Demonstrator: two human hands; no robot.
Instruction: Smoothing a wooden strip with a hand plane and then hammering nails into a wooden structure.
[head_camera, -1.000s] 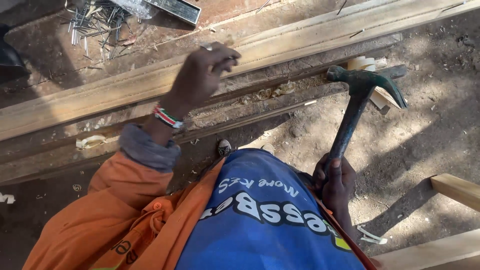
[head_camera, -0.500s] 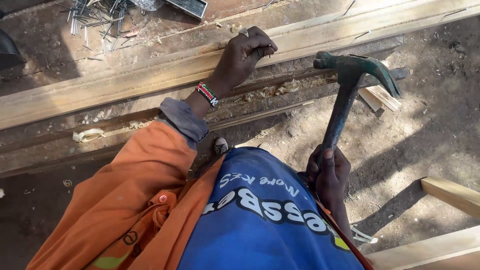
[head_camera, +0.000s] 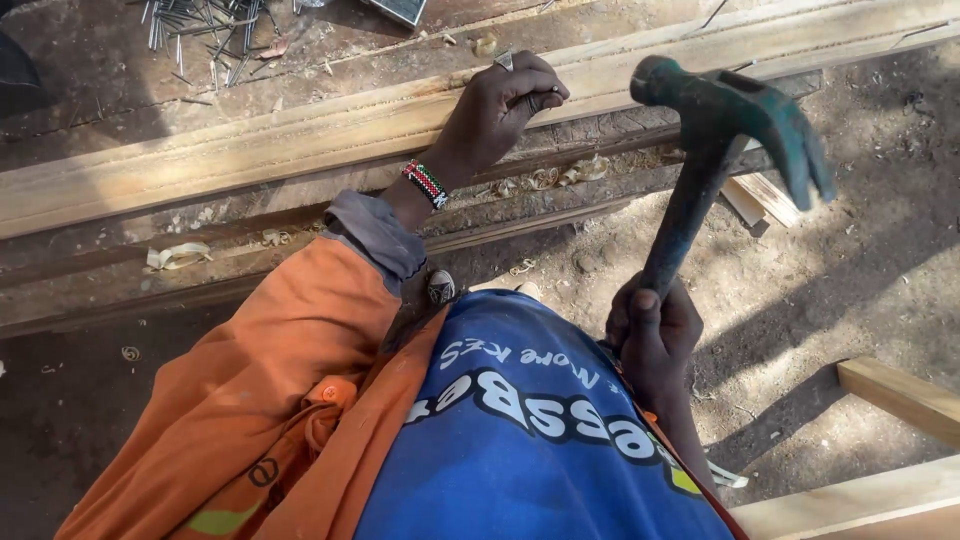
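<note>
A long pale wooden plank (head_camera: 300, 140) runs across the upper part of the view, lying on a dusty workbench (head_camera: 90, 60) with darker boards just below it. The person's body fills the bottom, in an orange overshirt (head_camera: 270, 400) over a blue printed shirt (head_camera: 540, 440). To the right, bare sandy ground (head_camera: 860, 280) shows, with two more pale timber pieces (head_camera: 900, 400) near the lower right corner. The claw hammer (head_camera: 720, 130) is raised in the air to the right of the plank, its dark green head up and its dark handle slanting down into the right hand (head_camera: 650, 335), whose fingers are wrapped tight around the grip's lower end. The left hand (head_camera: 500, 110) rests on the plank's near edge, its fingers curled together and pinching something small against the wood; what it is cannot be told. A beaded bracelet (head_camera: 425, 183) circles that wrist. A heap of loose nails (head_camera: 195, 30) lies on the bench, well apart from both hands, and curled wood shavings (head_camera: 178, 255) are scattered on the lower boards.
</note>
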